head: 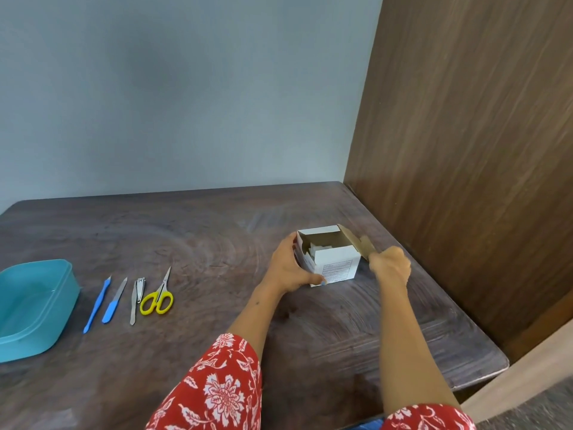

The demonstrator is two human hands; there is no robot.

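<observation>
Small cardboard box (336, 266) open at 2 o'clock on the bench (217, 231).
Left hand (291, 268) grips its 9 o'clock wall, right hand (389, 263) pinches the lid flap (356, 240) back. Likely light, thin-walled, crushable: hold low by the side walls. White packets (321, 247) inside; teal tub (66, 283) at 9 o'clock, seemingly holding water.

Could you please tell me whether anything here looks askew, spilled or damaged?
Nothing stands out: the box sits upright, its flap held open by the right hand, and the tools lie in a tidy row.
</observation>
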